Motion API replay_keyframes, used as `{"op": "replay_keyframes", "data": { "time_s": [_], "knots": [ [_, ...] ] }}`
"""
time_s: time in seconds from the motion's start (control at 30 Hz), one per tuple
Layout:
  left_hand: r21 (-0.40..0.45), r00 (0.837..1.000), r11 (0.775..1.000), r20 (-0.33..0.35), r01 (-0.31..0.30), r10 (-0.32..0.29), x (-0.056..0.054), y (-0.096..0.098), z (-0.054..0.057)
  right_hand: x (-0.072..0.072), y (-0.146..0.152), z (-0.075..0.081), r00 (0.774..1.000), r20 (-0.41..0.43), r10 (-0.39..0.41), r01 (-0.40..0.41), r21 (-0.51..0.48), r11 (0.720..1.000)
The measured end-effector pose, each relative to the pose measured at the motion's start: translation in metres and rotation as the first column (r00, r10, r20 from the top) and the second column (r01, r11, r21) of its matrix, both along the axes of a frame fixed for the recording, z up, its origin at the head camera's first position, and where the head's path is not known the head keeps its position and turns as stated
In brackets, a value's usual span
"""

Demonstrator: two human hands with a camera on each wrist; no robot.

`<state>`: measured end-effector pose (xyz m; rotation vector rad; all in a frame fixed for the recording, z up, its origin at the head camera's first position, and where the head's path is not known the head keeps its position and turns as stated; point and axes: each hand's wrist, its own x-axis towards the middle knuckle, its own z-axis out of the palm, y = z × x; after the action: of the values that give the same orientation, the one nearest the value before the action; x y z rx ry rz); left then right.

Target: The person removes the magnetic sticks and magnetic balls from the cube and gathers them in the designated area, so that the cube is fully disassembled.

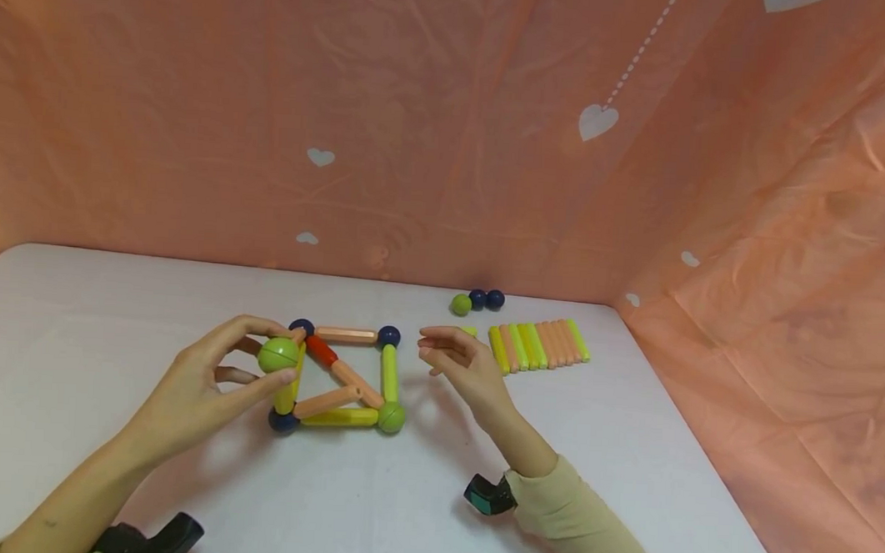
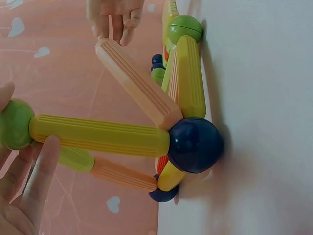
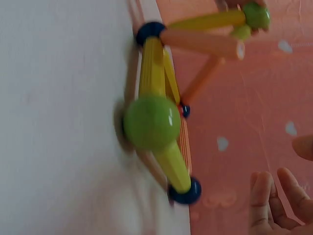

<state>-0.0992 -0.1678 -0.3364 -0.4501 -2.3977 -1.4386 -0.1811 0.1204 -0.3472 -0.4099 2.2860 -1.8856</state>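
Note:
My left hand [image 1: 207,381] pinches a green ball [image 2: 17,124] between thumb and fingers, above the left side of a square frame of balls and sticks on the table. A yellow stick [image 2: 98,134] joins that ball to the near-left blue ball [image 2: 195,144]. From the same blue ball a peach stick [image 2: 139,83] slants up, its other end free. A yellow-green stick [image 2: 76,157] and another peach stick [image 2: 124,174] run behind, partly hidden. Beyond the frame's right side, my right hand [image 1: 468,370] hovers with loosely bent fingers and holds nothing.
A row of yellow, green and peach sticks [image 1: 540,346] lies at the right. Behind it sit a green ball [image 1: 461,304] and two blue balls [image 1: 486,300]. Another stick [image 1: 470,331] is partly covered by my right hand. An orange curtain [image 1: 449,143] hangs behind the white table [image 1: 370,507].

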Motion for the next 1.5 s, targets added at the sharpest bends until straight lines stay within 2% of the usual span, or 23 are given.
{"op": "replay_keyframes", "data": {
  "time_s": [0.2, 0.43, 0.67, 0.73, 0.9, 1.03, 1.3, 1.5],
  "knots": [
    [-0.028, 1.000, 1.000, 0.005, 0.006, -0.006, 0.000, -0.001, 0.001, 0.010, -0.021, -0.002, 0.992, 0.022, 0.128, -0.128, 0.037, 0.991],
    [-0.048, 0.999, 0.999, 0.047, 0.005, -0.003, 0.000, -0.003, 0.002, 0.019, -0.048, -0.009, 0.940, 0.080, 0.331, -0.336, 0.065, 0.940],
    [-0.024, 0.997, 1.000, 0.072, 0.014, -0.012, 0.000, -0.002, 0.002, 0.020, -0.068, -0.015, 0.912, 0.134, 0.388, -0.403, 0.105, 0.909],
    [-0.024, 0.997, 1.000, 0.076, 0.010, -0.009, 0.000, -0.002, 0.002, 0.019, -0.072, -0.018, 0.896, 0.124, 0.425, -0.439, 0.117, 0.891],
    [-0.023, 0.997, 1.000, 0.076, 0.002, 0.000, 0.001, -0.002, 0.003, 0.018, -0.083, -0.024, 0.861, 0.033, 0.507, -0.503, 0.191, 0.843],
    [-0.025, 0.997, 1.000, 0.084, 0.001, 0.001, 0.002, -0.002, 0.003, 0.018, -0.089, -0.026, 0.868, -0.006, 0.496, -0.478, 0.254, 0.841],
    [-0.038, 0.998, 0.999, 0.058, 0.000, 0.003, 0.000, -0.002, 0.004, 0.015, -0.093, -0.025, 0.865, -0.049, 0.500, -0.474, 0.248, 0.845],
    [-0.034, 0.998, 0.999, 0.058, 0.007, -0.005, -0.001, -0.003, 0.002, 0.014, -0.088, -0.024, 0.891, 0.033, 0.453, -0.451, 0.190, 0.872]
  ]
}}
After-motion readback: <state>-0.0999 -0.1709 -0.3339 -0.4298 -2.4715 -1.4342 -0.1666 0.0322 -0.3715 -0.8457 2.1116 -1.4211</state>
